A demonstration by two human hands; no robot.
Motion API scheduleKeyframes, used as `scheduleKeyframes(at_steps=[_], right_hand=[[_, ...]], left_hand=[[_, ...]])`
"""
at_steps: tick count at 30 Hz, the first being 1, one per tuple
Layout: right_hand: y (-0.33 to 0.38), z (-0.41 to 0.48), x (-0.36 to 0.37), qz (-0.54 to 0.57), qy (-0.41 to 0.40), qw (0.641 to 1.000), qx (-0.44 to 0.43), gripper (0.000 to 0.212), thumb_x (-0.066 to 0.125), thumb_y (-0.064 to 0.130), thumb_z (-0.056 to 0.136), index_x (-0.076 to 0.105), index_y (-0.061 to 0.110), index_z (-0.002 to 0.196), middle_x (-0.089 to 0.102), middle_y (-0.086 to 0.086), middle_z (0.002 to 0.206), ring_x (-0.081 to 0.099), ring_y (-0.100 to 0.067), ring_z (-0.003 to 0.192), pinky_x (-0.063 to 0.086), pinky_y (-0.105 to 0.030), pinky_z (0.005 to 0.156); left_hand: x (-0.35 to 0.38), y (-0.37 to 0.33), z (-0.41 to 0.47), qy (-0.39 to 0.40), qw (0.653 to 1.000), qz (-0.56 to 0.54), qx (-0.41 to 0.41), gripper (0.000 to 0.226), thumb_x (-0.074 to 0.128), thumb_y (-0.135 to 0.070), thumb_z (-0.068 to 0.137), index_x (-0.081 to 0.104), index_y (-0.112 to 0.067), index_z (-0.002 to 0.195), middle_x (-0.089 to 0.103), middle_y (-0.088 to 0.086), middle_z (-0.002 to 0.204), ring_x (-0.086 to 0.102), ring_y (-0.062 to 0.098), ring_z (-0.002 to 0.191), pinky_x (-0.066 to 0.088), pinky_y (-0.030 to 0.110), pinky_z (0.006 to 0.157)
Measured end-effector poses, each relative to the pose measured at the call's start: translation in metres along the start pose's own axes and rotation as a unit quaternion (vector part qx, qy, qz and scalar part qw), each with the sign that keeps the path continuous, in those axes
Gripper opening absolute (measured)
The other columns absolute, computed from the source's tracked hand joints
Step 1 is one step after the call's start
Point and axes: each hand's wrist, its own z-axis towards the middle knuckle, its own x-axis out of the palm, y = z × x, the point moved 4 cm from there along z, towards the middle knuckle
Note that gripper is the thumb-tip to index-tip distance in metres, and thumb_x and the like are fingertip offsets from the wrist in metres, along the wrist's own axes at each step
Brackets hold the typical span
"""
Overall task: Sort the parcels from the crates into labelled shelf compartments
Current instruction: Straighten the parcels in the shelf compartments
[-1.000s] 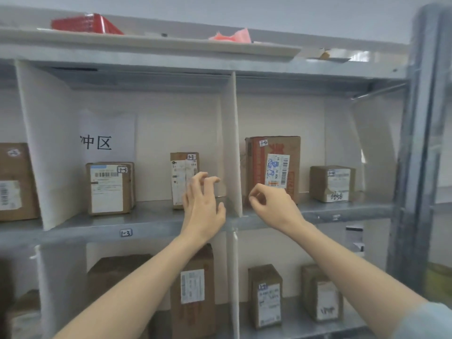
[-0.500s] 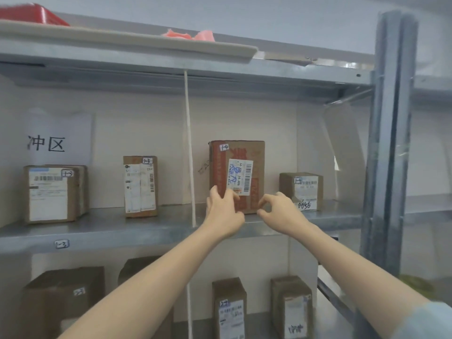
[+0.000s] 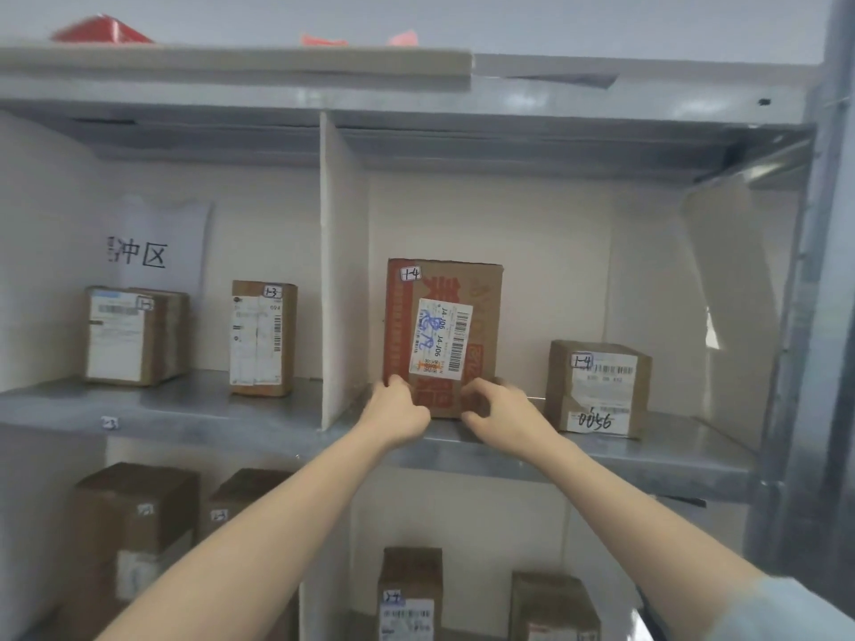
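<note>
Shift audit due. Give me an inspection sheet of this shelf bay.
Surface: grey metal shelf board, split by a white divider panel.
Job's things: tall red-printed brown cardboard parcel tagged 1-4, upright right of the divider; small brown cardboard parcel marked 0056 beside it, apart.
Clutter: red tray on top shelf.
Grippers: left hand and right hand grip the tall parcel's lower corners.
Cables: nothing seen.
Surroundings: white paper sign, grey steel upright.
</note>
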Motion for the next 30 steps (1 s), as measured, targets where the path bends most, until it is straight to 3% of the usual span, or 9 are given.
scheduleKeyframes(at_steps=[7,12,14,17,21,25,30], right_hand=[[-0.011,-0.008,-0.013,0.010,-0.024,0.999,-0.020,0.035,0.055,0.027,0.091,0.057,0.023,0.125,0.056,-0.008,0.122,0.053,-0.026,0.115,0.040,-0.030,0.095],[-0.026,-0.031,-0.050,-0.010,-0.101,0.995,-0.015,0.028,0.052,0.025,0.092,0.059,0.021,0.119,0.054,-0.001,0.110,0.054,-0.022,0.104,0.042,-0.032,0.088],[-0.035,-0.042,-0.066,-0.037,-0.129,0.991,0.001,0.026,0.050,0.024,0.092,0.059,0.020,0.117,0.052,0.001,0.102,0.054,-0.022,0.099,0.041,-0.032,0.085],[-0.055,-0.062,-0.087,-0.075,-0.163,0.982,0.056,0.024,0.050,0.023,0.092,0.061,0.018,0.113,0.058,-0.003,0.111,0.055,-0.025,0.105,0.040,-0.034,0.090],[-0.084,-0.084,-0.099,-0.091,-0.140,0.977,0.130,0.025,0.051,0.028,0.092,0.062,0.020,0.113,0.054,-0.006,0.117,0.054,-0.028,0.108,0.043,-0.036,0.092],[-0.104,-0.092,-0.102,-0.068,-0.089,0.979,0.169,0.032,0.050,0.031,0.093,0.059,0.022,0.122,0.051,-0.009,0.125,0.054,-0.029,0.112,0.043,-0.040,0.099],[-0.122,-0.085,-0.104,-0.048,-0.056,0.986,0.152,0.038,0.052,0.030,0.091,0.056,0.023,0.127,0.054,-0.009,0.128,0.049,-0.026,0.120,0.039,-0.036,0.100]], left_hand=[[0.003,-0.005,-0.006,-0.033,0.999,-0.003,-0.025,0.053,0.052,-0.009,0.085,0.035,-0.004,0.136,0.027,0.017,0.143,0.036,0.037,0.132,0.032,0.042,0.112],[0.005,-0.027,-0.016,-0.136,0.989,0.022,0.049,0.040,0.054,-0.008,0.083,0.039,-0.012,0.120,0.024,0.011,0.137,0.028,0.031,0.125,0.030,0.038,0.107],[0.015,-0.041,-0.021,-0.117,0.989,0.036,0.083,0.039,0.055,-0.010,0.085,0.039,-0.014,0.121,0.028,0.010,0.133,0.031,0.032,0.123,0.029,0.038,0.105],[0.041,-0.064,-0.033,-0.043,0.988,0.049,0.139,0.033,0.051,-0.012,0.089,0.040,-0.015,0.120,0.031,0.010,0.132,0.035,0.032,0.121,0.028,0.038,0.102],[0.070,-0.089,-0.045,0.027,0.978,0.067,0.198,0.031,0.044,-0.015,0.095,0.047,-0.015,0.126,0.034,0.010,0.137,0.038,0.031,0.126,0.029,0.035,0.106],[0.083,-0.107,-0.046,0.073,0.976,0.055,0.196,0.032,0.040,-0.013,0.096,0.053,-0.017,0.125,0.039,0.011,0.138,0.041,0.030,0.128,0.036,0.039,0.108],[0.097,-0.126,-0.035,0.082,0.980,0.039,0.176,0.036,0.040,-0.011,0.094,0.052,-0.018,0.127,0.044,0.013,0.134,0.044,0.031,0.128,0.034,0.038,0.109]])
